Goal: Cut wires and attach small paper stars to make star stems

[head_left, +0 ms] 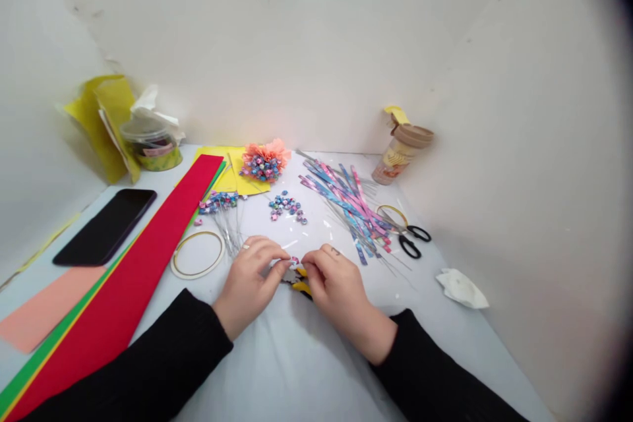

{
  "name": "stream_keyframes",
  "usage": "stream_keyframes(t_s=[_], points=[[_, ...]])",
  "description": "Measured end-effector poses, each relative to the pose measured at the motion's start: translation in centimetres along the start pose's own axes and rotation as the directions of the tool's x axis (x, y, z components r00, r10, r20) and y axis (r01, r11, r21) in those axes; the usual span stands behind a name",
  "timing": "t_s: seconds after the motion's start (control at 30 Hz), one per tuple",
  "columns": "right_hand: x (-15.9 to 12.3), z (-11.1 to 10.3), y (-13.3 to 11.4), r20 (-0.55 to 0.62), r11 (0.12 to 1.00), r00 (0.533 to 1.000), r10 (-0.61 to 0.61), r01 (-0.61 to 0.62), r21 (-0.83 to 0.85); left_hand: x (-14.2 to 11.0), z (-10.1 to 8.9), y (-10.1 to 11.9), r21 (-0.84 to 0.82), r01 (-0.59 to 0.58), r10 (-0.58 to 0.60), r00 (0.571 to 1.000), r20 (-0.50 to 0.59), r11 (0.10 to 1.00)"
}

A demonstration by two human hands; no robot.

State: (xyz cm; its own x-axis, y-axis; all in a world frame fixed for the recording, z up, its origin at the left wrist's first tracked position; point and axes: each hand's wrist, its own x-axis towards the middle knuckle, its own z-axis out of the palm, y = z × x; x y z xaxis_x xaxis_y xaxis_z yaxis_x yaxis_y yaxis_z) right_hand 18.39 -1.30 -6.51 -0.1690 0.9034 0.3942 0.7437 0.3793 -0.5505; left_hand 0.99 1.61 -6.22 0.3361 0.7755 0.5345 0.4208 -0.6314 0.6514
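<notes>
Black knit sleeves enter from the lower edge at 7 and 5 o'clock, their matte cloth ending at bare wrists. Left hand and right hand sit at centre, fingers curled inward, half closed, tips almost meeting over a small pink paper piece. Whether either hand grips it cannot be told. A crumpled yellow-and-black scrap lies just below the fingertips, at 6 o'clock.

Around the hands, on a smooth pale tabletop: at 12, a scatter of puffy paper stars; beyond them, a round cluster of beads and ruffled peach paper. At 2, a fan of flat, glossy pink-and-blue paper strips crosses thin wire stems; at 3, black-handled scissors touch the strips' ends. At 9, a thin gold hoop lies flat; beyond it, a long red card and a black phone. At 1, a tapered bottle stands upright; at 4, crumpled tissue.
</notes>
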Motion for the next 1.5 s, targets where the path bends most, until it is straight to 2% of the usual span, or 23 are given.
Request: stream_keyframes(t_s=[0.27, 0.6, 0.93, 1.13, 1.33, 1.5], points=[[0.0, -0.2, 0.2, -0.048, 0.997, 0.999, -0.008, 0.012, 0.07, 0.4, -0.5, 0.0, -0.079, 0.197, -0.201, 0.978, -0.054, 0.977], [0.0, -0.2, -0.1, -0.052, 0.998, 0.997, -0.05, 0.052, 0.037, 0.6, -0.8, 0.6, -0.081, 0.301, -0.302, 0.953, -0.002, 0.95], [0.2, -0.1, -0.3, -0.062, 0.991, 0.997, -0.053, 0.06, 0.119, 0.5, -0.6, 0.4, -0.123, 0.296, -0.301, 0.953, -0.023, 0.947], [0.2, -0.3, -0.3, -0.074, 0.991, 0.994, -0.078, 0.085, 0.105, 0.6, -0.8, 0.5, -0.144, 0.299, -0.306, 0.952, -0.024, 0.943], [0.2, -0.5, -0.1, -0.134, 0.997, 0.991, -0.019, 0.029, 0.071, 0.6, -0.9, 0.2, -0.147, 0.31, -0.319, 0.947, -0.043, 0.939], [0.3, -0.7, 0.0, -0.127, 0.997, 0.99, -0.068, 0.072, 0.025, 0.7, -1.0, 0.0, -0.15, 0.308, -0.315, 0.949, -0.019, 0.939]])
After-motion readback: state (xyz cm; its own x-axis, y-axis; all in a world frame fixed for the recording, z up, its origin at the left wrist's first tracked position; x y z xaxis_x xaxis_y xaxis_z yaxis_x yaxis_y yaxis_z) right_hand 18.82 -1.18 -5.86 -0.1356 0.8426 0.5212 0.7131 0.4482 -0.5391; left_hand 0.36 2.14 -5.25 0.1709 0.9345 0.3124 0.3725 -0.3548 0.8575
